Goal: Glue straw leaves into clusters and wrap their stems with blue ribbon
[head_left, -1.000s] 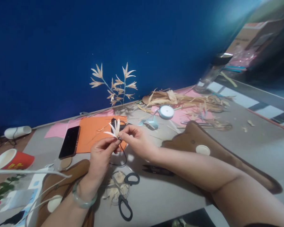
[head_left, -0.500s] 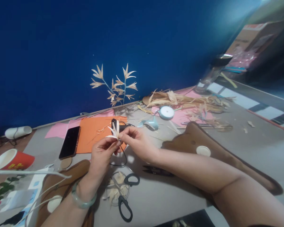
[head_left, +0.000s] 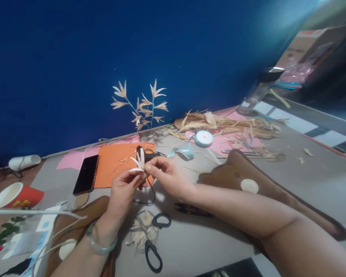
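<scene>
Between my two hands is a small flower of pale dried husk petals (head_left: 141, 159), its petals fanned upward. My left hand (head_left: 127, 182) pinches its base between thumb and fingers. From the right, my right hand (head_left: 168, 175) has thumb and forefinger pressed together at the same base; my fingers hide the exact grip there. Black-handled scissors (head_left: 153, 256) lie below my hands across a round clear dish of husk pieces (head_left: 141, 240). Small black thread snips (head_left: 190, 209) rest under my right forearm. Behind stand branches with similar husk flowers (head_left: 145, 102).
A phone (head_left: 85, 175) lies beside orange paper (head_left: 109, 165). At the back are a ribbon spool (head_left: 203, 138) and a heap of dried husks (head_left: 219, 122). A brown bear-shaped mat (head_left: 233, 169) sits under my right arm. A red paper cup (head_left: 19, 195), cables and a power strip (head_left: 42, 234) are left.
My hands stay together at the flower's base with only slight finger movement. The whole view has shifted a few pixels.
</scene>
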The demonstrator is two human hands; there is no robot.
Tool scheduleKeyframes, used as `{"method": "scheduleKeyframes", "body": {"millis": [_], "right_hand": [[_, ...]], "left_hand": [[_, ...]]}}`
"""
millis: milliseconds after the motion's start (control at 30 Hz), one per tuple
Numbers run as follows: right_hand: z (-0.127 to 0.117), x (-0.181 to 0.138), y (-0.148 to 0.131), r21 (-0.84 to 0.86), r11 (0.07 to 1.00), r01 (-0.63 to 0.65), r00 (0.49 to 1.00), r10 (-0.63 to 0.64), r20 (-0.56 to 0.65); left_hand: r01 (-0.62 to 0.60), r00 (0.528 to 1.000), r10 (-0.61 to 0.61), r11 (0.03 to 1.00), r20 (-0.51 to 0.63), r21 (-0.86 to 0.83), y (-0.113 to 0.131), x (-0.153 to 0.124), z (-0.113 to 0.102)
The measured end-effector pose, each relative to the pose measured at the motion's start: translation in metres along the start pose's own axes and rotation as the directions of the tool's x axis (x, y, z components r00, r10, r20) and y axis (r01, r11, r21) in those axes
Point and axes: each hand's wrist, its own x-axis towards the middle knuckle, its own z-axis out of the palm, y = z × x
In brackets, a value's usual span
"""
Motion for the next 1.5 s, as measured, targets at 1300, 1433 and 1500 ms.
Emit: {"method": "scheduleKeyframes", "body": {"millis": [1300, 1433, 1500], "right_hand": [[0.002, -0.011, 0.006, -0.092, 0.974, 0.208, 0.976, -0.213, -0.046], [0.002, -0.011, 0.005, -0.091, 0.974, 0.205, 0.976, -0.21, -0.048], [0.002, -0.011, 0.005, -0.098, 0.972, 0.213, 0.974, -0.219, -0.055]], "left_hand": [[-0.104, 0.983, 0.094, 0.993, 0.159, 0.051, -0.003, -0.005, -0.011], [-0.104, 0.982, 0.092, 0.993, 0.165, 0.061, -0.004, -0.005, -0.012], [-0.111, 0.981, 0.098, 0.992, 0.167, 0.067, -0.004, -0.005, -0.012]]}}
